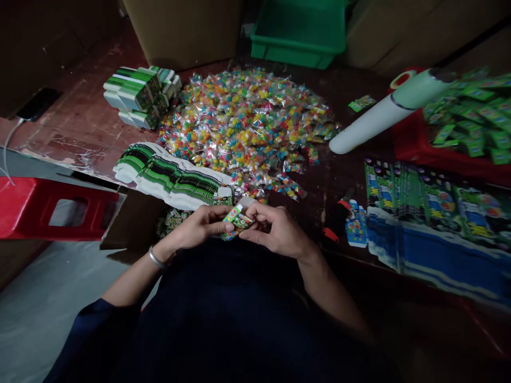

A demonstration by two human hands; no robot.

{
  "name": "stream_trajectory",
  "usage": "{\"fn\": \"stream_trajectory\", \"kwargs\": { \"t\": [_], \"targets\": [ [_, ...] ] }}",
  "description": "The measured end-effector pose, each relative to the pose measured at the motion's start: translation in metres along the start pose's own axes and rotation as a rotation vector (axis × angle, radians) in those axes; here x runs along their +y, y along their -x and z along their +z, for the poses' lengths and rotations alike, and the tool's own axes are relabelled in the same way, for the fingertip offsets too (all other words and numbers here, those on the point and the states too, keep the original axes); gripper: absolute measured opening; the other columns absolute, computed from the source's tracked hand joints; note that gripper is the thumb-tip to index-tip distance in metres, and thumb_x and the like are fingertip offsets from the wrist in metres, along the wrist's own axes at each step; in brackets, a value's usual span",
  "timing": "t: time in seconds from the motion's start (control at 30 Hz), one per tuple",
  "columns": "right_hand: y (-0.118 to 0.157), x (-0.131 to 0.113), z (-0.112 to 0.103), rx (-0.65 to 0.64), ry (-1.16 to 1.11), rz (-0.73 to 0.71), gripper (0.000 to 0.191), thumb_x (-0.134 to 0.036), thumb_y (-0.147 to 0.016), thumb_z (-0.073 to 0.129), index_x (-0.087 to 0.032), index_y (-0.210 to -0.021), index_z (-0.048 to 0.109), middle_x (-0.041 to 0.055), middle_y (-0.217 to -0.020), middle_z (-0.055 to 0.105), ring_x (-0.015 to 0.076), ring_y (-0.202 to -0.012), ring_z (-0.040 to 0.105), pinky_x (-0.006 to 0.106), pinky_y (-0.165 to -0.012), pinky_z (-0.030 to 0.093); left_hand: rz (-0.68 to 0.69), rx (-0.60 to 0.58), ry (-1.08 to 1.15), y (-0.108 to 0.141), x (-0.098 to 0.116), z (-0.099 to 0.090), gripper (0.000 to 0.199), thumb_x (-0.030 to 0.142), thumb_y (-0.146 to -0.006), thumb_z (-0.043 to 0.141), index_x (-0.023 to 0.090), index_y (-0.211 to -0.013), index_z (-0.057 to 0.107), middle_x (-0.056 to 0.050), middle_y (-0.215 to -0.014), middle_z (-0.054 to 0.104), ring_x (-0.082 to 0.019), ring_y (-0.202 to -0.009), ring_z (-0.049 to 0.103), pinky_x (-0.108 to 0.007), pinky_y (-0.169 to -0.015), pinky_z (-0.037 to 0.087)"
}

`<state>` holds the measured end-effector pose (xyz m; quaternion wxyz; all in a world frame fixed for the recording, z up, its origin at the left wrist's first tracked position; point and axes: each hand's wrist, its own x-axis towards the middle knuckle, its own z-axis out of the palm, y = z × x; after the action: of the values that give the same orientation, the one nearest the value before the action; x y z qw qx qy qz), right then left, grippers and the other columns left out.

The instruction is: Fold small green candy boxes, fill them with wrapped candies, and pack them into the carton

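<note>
A small green printed box (236,217) is held between both hands at the table's front edge, with a pale flap raised at its top. My left hand (203,226) closes its thumb and fingers on the box's left side. The fingers of my right hand (275,229) pinch the box's right end near the flap. Just behind the hands lies a fanned row of flat green and white cartons (171,178). Beyond it spreads a large heap of clear packets of colourful candy (247,117).
Stacked green-white cartons (136,93) stand back left; a green bin (299,32) is behind the heap. To the right are a white roll (371,125), a black-orange tool (338,219), blue-green packaging sheets (439,223) and a red crate (415,143). An open cardboard box (130,223) sits below left.
</note>
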<state>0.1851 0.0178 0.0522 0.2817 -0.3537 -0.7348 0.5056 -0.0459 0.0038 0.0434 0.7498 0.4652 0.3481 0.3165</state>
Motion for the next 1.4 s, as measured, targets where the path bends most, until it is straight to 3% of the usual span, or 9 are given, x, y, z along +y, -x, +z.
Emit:
{"fn": "stream_trajectory", "kwargs": {
  "t": [0.17,0.37,0.5,0.57,0.67,0.97,1.1,1.3,1.4],
  "targets": [
    [-0.003,0.005,0.013,0.44,-0.09,0.022,0.036,-0.047,-0.083,0.085,-0.024,-0.101,0.064,-0.0004,-0.082,0.074,0.0157,-0.068,0.07,0.026,-0.061,0.056,0.131,0.26,-0.029,-0.005,-0.007,0.012,0.031,0.044,-0.086,0.083,0.016,-0.099,0.082,-0.004,-0.086,0.076,-0.016,-0.075,0.065,-0.026,-0.071,0.052],
    [-0.005,0.015,0.039,0.587,-0.006,0.039,0.031,-0.046,-0.094,0.072,-0.022,-0.076,0.065,-0.0028,-0.066,0.063,0.0127,-0.059,0.057,0.026,-0.058,0.05,0.278,0.557,0.059,-0.017,-0.024,0.027,0.03,0.042,-0.079,0.089,0.017,-0.091,0.076,-0.001,-0.082,0.072,-0.013,-0.069,0.064,-0.024,-0.065,0.056],
    [-0.014,0.022,0.047,0.724,-0.036,0.002,0.029,-0.043,-0.094,0.072,-0.022,-0.074,0.065,-0.0042,-0.062,0.06,0.0118,-0.056,0.054,0.025,-0.054,0.047,0.474,0.708,-0.097,-0.018,-0.031,0.028,0.052,0.039,-0.079,0.09,0.024,-0.123,0.066,-0.002,-0.098,0.07,-0.012,-0.075,0.067,-0.025,-0.072,0.06],
    [-0.018,0.028,0.049,0.778,-0.082,-0.059,0.018,-0.041,-0.093,0.074,-0.024,-0.097,0.073,0.0004,-0.082,0.073,0.0158,-0.07,0.067,0.028,-0.066,0.056,0.486,0.658,-0.218,-0.016,-0.032,0.026,0.06,0.04,-0.083,0.087,0.026,-0.136,0.062,-0.006,-0.115,0.07,-0.012,-0.077,0.066,-0.027,-0.073,0.061],
    [-0.02,0.036,0.051,0.81,-0.048,-0.118,0.036,-0.04,-0.093,0.074,-0.025,-0.126,0.07,0.0074,-0.11,0.079,0.0207,-0.087,0.074,0.035,-0.078,0.062,0.439,0.514,-0.309,-0.014,-0.031,0.021,0.06,0.039,-0.085,0.085,0.024,-0.14,0.064,-0.01,-0.124,0.07,-0.015,-0.08,0.066,-0.03,-0.073,0.06],
    [-0.018,0.029,0.041,0.719,0.091,-0.186,0.011,-0.032,-0.096,0.069,-0.025,-0.088,0.073,0.0026,-0.087,0.073,0.0203,-0.084,0.07,0.036,-0.079,0.058,0.218,0.253,-0.062,-0.012,-0.014,0.013,0.039,0.032,-0.081,0.088,0.017,-0.111,0.068,-0.007,-0.107,0.07,-0.016,-0.089,0.067,-0.024,-0.077,0.056],
    [-0.018,0.028,0.036,0.686,0.147,-0.244,0.015,-0.028,-0.095,0.071,-0.025,-0.081,0.068,0.0045,-0.099,0.074,0.0212,-0.092,0.071,0.038,-0.085,0.058,0.286,0.284,-0.07,-0.009,-0.014,0.015,0.035,0.036,-0.088,0.082,0.02,-0.111,0.062,-0.005,-0.108,0.063,-0.013,-0.084,0.063,-0.022,-0.072,0.054],
    [-0.02,0.028,0.036,0.683,-0.046,-0.268,0.02,-0.032,-0.092,0.077,-0.028,-0.109,0.066,0.0033,-0.096,0.073,0.0223,-0.095,0.072,0.04,-0.087,0.059,0.381,0.359,-0.077,-0.009,-0.016,0.016,0.036,0.037,-0.089,0.081,0.022,-0.109,0.055,-0.003,-0.109,0.057,-0.011,-0.084,0.06,-0.022,-0.076,0.056],
    [-0.021,0.017,0.031,0.548,-0.08,-0.233,0.014,-0.036,-0.091,0.078,-0.026,-0.091,0.069,0.0021,-0.09,0.072,0.0208,-0.09,0.07,0.038,-0.086,0.058,0.367,0.351,-0.084,-0.007,-0.016,0.015,0.034,0.034,-0.091,0.079,0.022,-0.11,0.054,-0.003,-0.109,0.057,-0.01,-0.084,0.064,-0.021,-0.072,0.057]
  ]
}}
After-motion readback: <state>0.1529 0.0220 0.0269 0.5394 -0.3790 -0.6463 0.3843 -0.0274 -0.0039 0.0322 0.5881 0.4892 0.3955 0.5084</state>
